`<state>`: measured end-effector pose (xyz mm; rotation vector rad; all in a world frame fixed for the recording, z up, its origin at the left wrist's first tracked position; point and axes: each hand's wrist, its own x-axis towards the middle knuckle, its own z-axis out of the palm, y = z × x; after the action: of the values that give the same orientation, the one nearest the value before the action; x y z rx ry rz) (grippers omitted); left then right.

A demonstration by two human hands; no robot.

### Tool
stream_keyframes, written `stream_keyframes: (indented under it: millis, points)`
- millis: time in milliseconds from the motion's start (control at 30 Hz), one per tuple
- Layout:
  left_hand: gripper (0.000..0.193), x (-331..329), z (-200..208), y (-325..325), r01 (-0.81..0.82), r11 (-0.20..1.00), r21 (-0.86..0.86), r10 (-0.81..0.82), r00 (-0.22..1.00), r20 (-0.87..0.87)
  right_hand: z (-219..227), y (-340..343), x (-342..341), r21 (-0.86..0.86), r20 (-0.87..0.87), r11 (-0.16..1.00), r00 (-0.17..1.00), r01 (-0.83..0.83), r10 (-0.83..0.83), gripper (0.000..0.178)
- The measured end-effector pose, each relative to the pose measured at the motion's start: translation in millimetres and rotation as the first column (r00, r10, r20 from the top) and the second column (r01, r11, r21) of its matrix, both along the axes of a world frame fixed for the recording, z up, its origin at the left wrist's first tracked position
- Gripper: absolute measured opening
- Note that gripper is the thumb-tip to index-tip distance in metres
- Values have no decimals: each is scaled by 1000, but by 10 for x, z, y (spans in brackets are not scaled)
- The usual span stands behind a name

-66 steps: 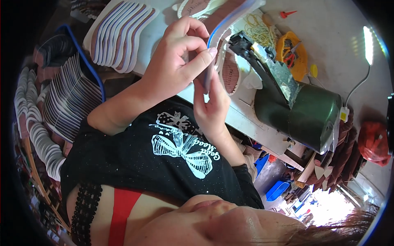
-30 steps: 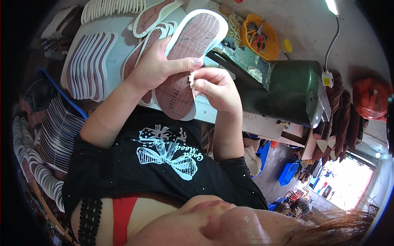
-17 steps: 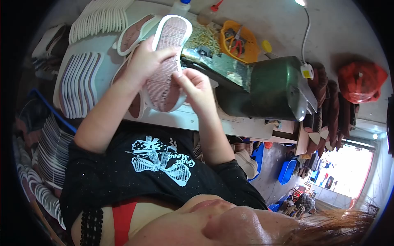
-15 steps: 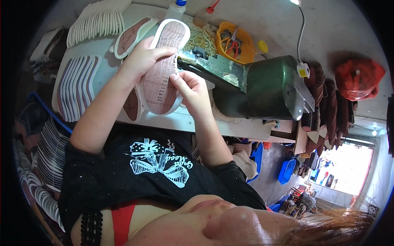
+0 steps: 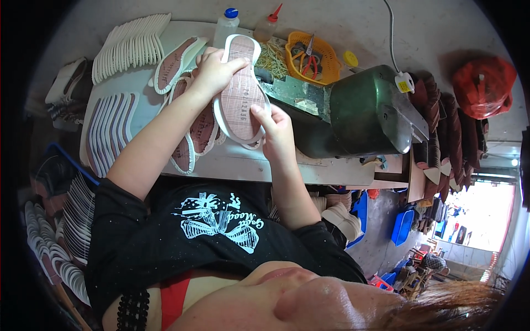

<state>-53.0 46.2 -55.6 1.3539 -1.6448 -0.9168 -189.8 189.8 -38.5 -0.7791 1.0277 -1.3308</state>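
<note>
Both hands hold a shoe sole (image 5: 236, 96) with a pale rim and a brownish striped face, tilted up over the table. My left hand (image 5: 214, 73) is closed round its narrower part, thumb on the striped face. Lower on the right edge, my right hand (image 5: 277, 131) pinches it, thumb in front and the other fingers partly hidden behind. Under and beside it lie more brownish soles with gathered rims (image 5: 203, 131), partly covered by the held one and my left forearm. Another pale-edged sole (image 5: 172, 65) lies left of my left hand.
A green machine (image 5: 359, 113) stands close right of my hands. Behind are a yellow basket (image 5: 330, 60) with pliers, a blue-capped bottle (image 5: 225, 27) and a red-tipped bottle (image 5: 266, 28). Rows of pale soles (image 5: 130, 49) line the table's left. A red bag (image 5: 485, 88) hangs right.
The held sole has moved right relative to the table, showing more of the soles beneath. My left hand has shifted right with it; my right hand still pinches its edge. The view has shifted slightly.
</note>
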Motion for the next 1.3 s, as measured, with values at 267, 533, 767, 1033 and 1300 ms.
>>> stream_keyframes:
  millis: [267, 533, 767, 1033, 1300]
  points:
    - [53, 90, -89, -209, 50, 980, 192, -43, 998, -42, -109, 118, 247, 86, 161, 996, 987, -29, 15, 23]
    - [71, 195, 379, -320, 440, 858, -264, -262, 818, 513, -42, -134, 284, 67, 219, 996, 973, 56, -69, 24]
    - [42, 290, 731, -620, 738, 587, 334, -800, 464, 381, 29, -290, 444, 91, 234, 984, 957, 152, -169, 32]
    - [41, 443, 701, -507, 675, 599, 431, -798, 549, 249, -10, -302, 411, 13, 218, 993, 969, 117, -117, 33]
    - [42, 541, 580, -374, 550, 716, 430, -687, 663, 297, 56, -310, 397, 14, 215, 993, 970, 116, -116, 35]
